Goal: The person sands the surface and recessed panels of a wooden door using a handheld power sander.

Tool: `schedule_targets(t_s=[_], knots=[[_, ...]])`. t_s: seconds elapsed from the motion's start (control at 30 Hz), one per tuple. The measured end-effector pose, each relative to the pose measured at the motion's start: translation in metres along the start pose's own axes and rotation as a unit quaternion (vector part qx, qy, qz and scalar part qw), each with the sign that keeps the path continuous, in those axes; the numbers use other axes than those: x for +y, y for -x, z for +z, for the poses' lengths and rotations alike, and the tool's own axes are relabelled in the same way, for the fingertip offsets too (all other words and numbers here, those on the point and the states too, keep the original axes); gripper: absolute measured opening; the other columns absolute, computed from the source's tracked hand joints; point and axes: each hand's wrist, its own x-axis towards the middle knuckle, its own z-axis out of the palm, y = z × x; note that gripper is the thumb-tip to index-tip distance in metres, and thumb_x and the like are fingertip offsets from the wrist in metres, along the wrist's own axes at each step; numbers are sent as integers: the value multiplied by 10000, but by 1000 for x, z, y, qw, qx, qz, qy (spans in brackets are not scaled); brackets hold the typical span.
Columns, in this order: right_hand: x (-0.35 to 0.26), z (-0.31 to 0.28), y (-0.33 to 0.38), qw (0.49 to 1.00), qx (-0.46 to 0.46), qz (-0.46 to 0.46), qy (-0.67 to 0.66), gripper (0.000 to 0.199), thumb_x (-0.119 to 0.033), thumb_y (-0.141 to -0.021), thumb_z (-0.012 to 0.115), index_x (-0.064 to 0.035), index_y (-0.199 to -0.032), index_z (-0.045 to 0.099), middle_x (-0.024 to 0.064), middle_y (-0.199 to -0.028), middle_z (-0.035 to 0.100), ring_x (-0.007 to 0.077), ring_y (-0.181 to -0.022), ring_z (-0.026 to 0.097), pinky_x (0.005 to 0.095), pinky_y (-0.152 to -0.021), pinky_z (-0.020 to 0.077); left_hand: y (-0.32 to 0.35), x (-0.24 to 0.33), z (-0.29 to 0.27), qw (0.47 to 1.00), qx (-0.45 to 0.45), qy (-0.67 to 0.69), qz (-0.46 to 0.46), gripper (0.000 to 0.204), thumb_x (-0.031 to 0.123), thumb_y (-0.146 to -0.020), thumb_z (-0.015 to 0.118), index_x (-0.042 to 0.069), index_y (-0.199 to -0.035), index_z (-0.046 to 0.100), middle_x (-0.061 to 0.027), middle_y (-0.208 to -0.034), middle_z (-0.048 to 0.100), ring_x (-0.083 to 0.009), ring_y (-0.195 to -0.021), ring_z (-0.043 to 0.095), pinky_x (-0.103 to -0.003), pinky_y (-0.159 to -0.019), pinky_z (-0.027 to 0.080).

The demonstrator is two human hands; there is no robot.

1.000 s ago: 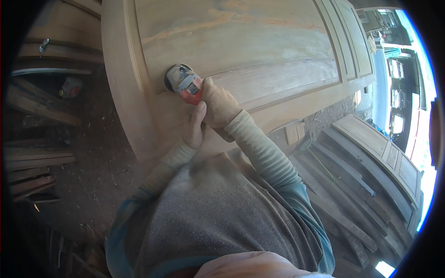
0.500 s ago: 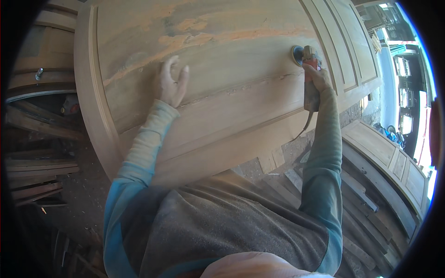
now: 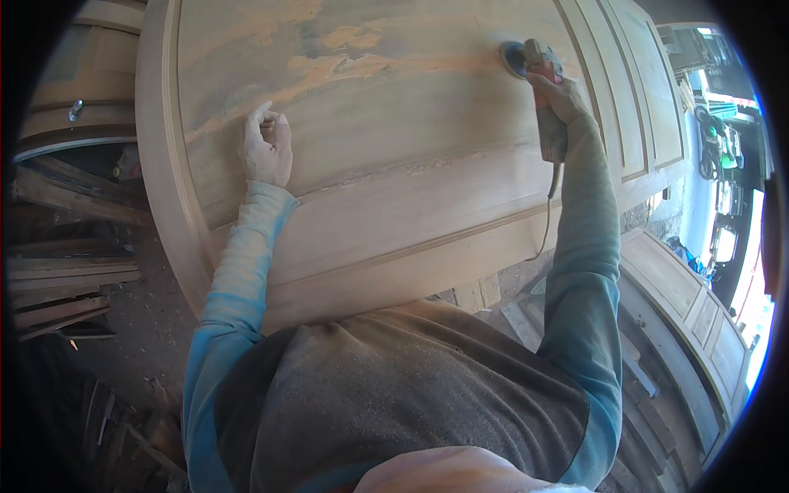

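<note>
My right hand [image 3: 552, 89] is clamped on the sander [image 3: 526, 59], pressed to the wooden door panel [image 3: 411, 164] near its far right edge. My left hand [image 3: 265, 148] rests loosely curled, empty, toward the panel's left edge.

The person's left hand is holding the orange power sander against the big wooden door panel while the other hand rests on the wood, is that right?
Not quite: in the head view the right hand holds the orange power sander against the big wooden door panel. The left hand rests on the wood.
</note>
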Motion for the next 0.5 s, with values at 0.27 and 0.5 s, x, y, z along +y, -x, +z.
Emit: schedule_targets(t_s=[0.27, 0.5], knots=[[-40, 14, 9, 1000, 13, 21, -2, 712, -644, -767, 796, -13, -1096, 785, 93, -953, 746, 202, -895, 695, 363, -804, 540, 0, -8, 5, 999, 33, 38, 0, 340, 217, -1011, 671, 20, -1288, 659, -59, -1073, 697, -162, -999, 653, -329, -924, 530], [-57, 59, 49, 996, -49, -72, -26, 648, -581, -810, 803, -13, -1118, 757, 69, -952, 729, 179, -862, 680, 359, -763, 540, -17, -19, -54, 999, 36, -6, 28, 381, 236, -985, 695, 17, -1294, 656, -120, -1129, 697, -246, -1051, 668, -381, -979, 526]])
